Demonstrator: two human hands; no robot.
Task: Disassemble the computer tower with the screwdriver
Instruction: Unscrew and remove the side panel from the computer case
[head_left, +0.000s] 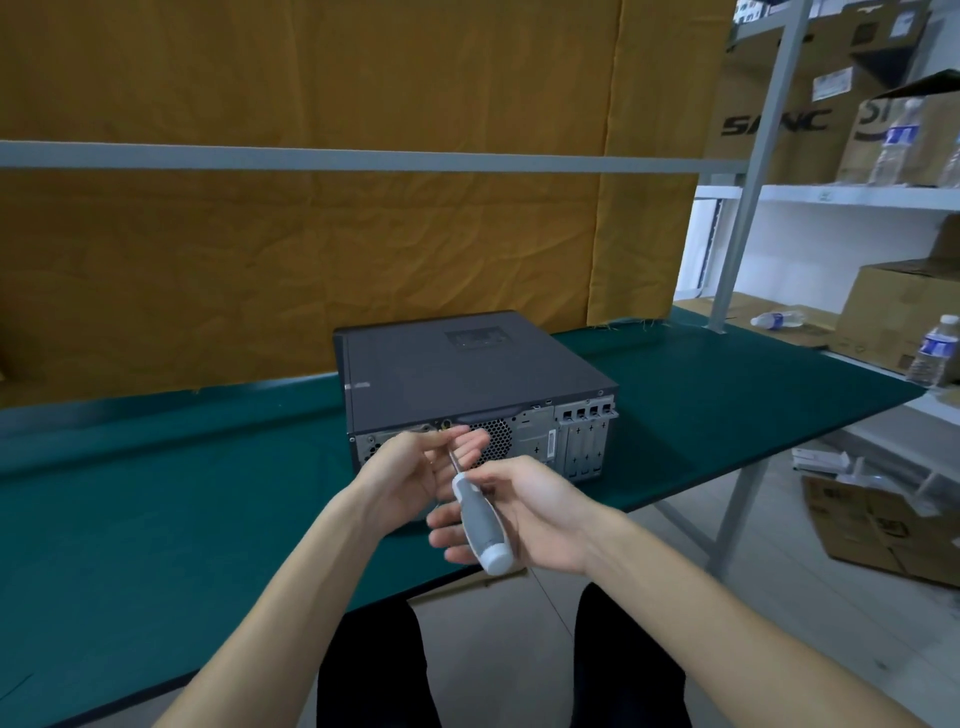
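Nearest us, our right hand (524, 512) curls round the grey-and-white handle of the screwdriver (480, 519), shaft pointing toward 11 o'clock. Our left hand (415, 470) pinches the shaft near its tip, at the rear panel. Beyond, the dark computer tower (467, 379) lies on its side on the green table (156, 493). At 2 o'clock, shelves (852, 195) with water bottles and boxes.

Both forearms are bare from the lower frame edge up to the wrists, with no sleeve, watch, ring or glove showing on the left hand (410, 478) or the right hand (524, 514). Between the forearms, at about 6 o'clock in the head view, two legs in plain black trousers (631, 670) show, the cloth dark and unmarked, with a narrow gap between the thighs.
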